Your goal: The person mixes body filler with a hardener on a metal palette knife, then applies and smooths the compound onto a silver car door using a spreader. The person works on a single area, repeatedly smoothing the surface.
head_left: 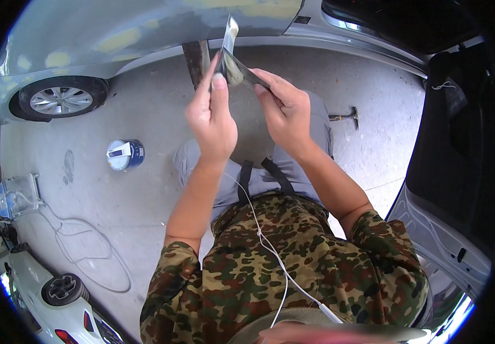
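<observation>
1. At the lower centre, the person is wearing a camouflage shirt (270, 241); a white earphone cord (270, 247) is running down over it.
2. At the upper centre, the left hand (213, 120) is holding an upright spreader blade (228, 41) between thumb and fingers; pale putty is clinging near its tip.
3. Just right of that, the right hand (287, 114) is pinching a dark, slanting spreader (251, 74), thumb against fingers.
4. The main mass of pale putty (234, 73) is sitting between the two blades, which are forming a narrow V; whether their edges are touching, I cannot tell.
5. Below the hands, grey trousers (224, 178) are covering the person's bent legs.
6. Left of centre, a blue tin (137, 155) is standing on the concrete floor (155, 109), a white tube (119, 151) lying across its lid.
7. Right of centre, a hammer (353, 117) is lying on the floor.
8. Along the top, a grey car body (173, 23) is showing yellowish patches; its alloy wheel (61, 100) is resting at the upper left.
9. At the far left, a pale hose (110, 246) is looping over the floor; below, a white car (35, 292) is standing.
</observation>
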Action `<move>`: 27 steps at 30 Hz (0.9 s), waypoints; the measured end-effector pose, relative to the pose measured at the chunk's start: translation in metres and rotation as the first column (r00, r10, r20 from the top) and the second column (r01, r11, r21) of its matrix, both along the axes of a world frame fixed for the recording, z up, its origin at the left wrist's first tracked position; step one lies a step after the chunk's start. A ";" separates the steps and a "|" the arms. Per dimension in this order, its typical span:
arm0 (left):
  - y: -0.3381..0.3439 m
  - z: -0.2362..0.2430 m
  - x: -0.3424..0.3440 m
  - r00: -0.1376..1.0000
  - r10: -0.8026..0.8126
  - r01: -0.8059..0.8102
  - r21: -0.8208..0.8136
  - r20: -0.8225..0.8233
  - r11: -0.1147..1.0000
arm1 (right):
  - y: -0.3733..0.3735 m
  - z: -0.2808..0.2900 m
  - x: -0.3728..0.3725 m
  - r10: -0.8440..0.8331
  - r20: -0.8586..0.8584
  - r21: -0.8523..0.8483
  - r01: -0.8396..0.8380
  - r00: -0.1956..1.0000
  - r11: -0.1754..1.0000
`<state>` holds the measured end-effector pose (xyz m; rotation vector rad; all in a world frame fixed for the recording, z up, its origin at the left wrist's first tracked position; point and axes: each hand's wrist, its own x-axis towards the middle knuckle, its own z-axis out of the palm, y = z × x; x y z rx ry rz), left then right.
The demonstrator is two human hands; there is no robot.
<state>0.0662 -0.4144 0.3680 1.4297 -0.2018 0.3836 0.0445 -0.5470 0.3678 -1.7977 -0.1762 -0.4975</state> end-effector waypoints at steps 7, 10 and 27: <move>0.045 0.030 0.027 0.977 -0.071 0.166 -0.509 0.201 0.844 | -0.015 0.003 0.019 0.062 -0.367 0.697 0.230 0.928 0.679; 0.051 0.006 0.010 0.937 -0.347 0.184 -0.780 -0.044 0.598 | -0.037 0.026 0.031 0.078 -0.127 0.869 0.073 0.989 0.489; 0.008 -0.066 -0.010 0.902 -0.305 -0.019 -0.732 -0.307 0.681 | -0.048 0.017 0.027 -0.092 0.115 -0.407 0.131 0.989 0.904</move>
